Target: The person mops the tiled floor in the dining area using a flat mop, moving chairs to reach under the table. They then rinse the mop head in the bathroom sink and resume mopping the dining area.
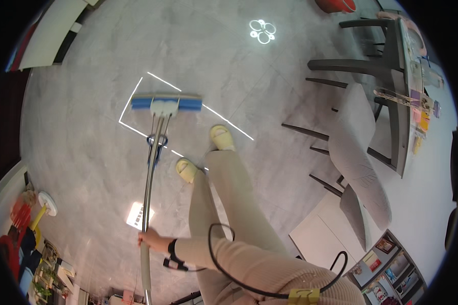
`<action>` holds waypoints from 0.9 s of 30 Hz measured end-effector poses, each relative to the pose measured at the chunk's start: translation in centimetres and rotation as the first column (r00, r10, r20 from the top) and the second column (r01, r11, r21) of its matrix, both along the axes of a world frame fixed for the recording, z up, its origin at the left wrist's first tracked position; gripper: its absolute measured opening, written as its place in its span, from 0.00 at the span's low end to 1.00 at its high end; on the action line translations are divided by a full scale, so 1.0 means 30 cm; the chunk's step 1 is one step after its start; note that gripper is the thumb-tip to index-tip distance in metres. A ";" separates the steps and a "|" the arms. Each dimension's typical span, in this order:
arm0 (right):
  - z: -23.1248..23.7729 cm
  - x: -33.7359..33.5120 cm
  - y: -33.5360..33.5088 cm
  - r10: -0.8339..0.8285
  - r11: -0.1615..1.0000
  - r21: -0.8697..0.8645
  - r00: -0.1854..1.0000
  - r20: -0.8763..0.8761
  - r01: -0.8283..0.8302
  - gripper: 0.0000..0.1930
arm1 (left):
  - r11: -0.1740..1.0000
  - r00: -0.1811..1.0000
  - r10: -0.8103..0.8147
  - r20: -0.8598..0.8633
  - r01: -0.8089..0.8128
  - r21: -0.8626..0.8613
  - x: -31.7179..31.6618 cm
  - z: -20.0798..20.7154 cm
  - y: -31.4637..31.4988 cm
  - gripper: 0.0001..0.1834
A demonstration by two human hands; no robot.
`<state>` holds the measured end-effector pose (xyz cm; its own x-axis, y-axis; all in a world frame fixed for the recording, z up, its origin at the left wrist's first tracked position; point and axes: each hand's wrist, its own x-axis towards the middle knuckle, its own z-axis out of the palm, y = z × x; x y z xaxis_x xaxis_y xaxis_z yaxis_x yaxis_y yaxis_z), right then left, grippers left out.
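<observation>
A person's right hand (150, 239) is clamped around the long metal pole (150, 178) of a mop, just where the bare metal meets a pale grip (145, 267), as the blue mop head (187, 104) lies crosswise on a grey floor (96, 168), ahead and to the left of two pale yellow slippers (221, 136). The left hand is out of view, so its state cannot be told. The mop head, slightly blurred, sits under a white bracket (164, 108), with a blue fitting (157, 141) around the lower pole, amid thin white lines of reflected light

Working the floor well would seem to call for the whole edge of the mop head pressed evenly down, the pole slanted as it is here, and long, overlapping strokes rather than short jabs. A firm but not rigid grip should let the pole steer without twisting the mop head onto one corner. The slippers stand close to the line of the pole, so strokes are best aimed clear of the toes, and the feet best placed on floor not freshly wiped. The black cable (212, 256) looping by the sleeve could snag on the pole if the arm swings wide. At right, the thin legs of a grey chair (352, 114) would ask for slower, narrower passes, as would the red bucket (336, 4) at the far edge
</observation>
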<state>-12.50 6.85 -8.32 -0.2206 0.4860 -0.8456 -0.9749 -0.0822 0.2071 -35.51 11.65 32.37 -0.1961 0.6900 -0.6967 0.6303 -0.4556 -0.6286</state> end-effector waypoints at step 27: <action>-0.354 0.289 -0.558 0.000 0.750 -0.590 0.891 0.454 0.300 0.10 | 0.817 0.717 -0.377 0.586 0.556 -0.155 0.393 -0.576 0.144 0.13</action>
